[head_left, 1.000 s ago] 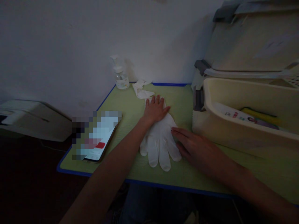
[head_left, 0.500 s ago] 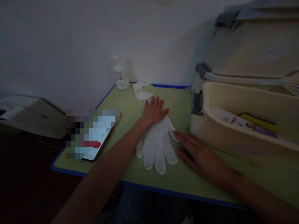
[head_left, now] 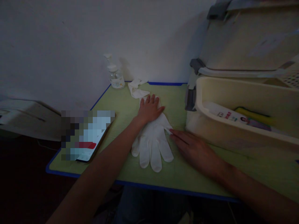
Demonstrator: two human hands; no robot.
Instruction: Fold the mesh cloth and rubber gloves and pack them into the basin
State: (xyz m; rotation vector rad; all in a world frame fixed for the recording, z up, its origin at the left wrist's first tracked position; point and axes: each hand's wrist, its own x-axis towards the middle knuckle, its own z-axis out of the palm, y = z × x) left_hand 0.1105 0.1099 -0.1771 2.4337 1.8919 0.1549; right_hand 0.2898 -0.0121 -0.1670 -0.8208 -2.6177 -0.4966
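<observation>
A white glove point(head_left: 153, 146) lies spread on the green table, its fingers pointing toward me. My left hand point(head_left: 151, 109) rests flat on the cuff end, fingers outstretched and apart. On the right, my right hand point(head_left: 190, 146) is closed over the thumb of the glove, its fingers together and covering most of that thumb. Just beyond the glove's cuff lies a crumpled white piece point(head_left: 137, 91), perhaps another glove.
A pump bottle point(head_left: 116, 79) stands at the back left corner of the green table point(head_left: 201, 177). A lit phone point(head_left: 93, 140) lies left of my forearm. At the right, an open cream bin point(head_left: 229, 130) holds a printed packet point(head_left: 233, 117) and something yellow point(head_left: 254, 115).
The right hand's fingers have come together over the glove's thumb; its own thumb stood apart before. My left hand stays on the cuff. The whole view has shifted slightly.
</observation>
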